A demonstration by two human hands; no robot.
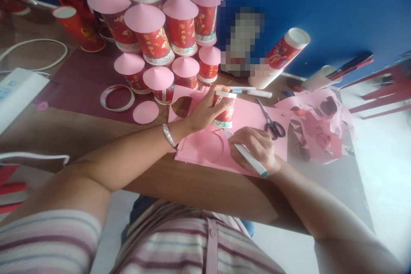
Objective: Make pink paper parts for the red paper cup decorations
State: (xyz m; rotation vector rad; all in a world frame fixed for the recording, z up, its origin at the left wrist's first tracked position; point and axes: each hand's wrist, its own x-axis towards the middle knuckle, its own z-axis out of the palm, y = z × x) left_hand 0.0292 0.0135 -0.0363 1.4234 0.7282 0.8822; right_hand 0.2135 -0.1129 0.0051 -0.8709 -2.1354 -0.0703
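My left hand (205, 111) is wrapped round a red patterned paper cup (224, 113) that stands upside down on a pink paper sheet (208, 145). My right hand (255, 147) grips a white pen (248, 158) with a teal end, its tip on the paper beside the cup's rim. A faint traced circle shows on the sheet in front of the cup. A silver bracelet circles my left wrist.
Several red cups topped with pink paper cones (154, 34) crowd the back of the table. A cut pink disc (145, 112) and a tape ring (117, 97) lie to the left. Black-handled scissors (272, 124) and pink paper scraps (316, 124) lie to the right.
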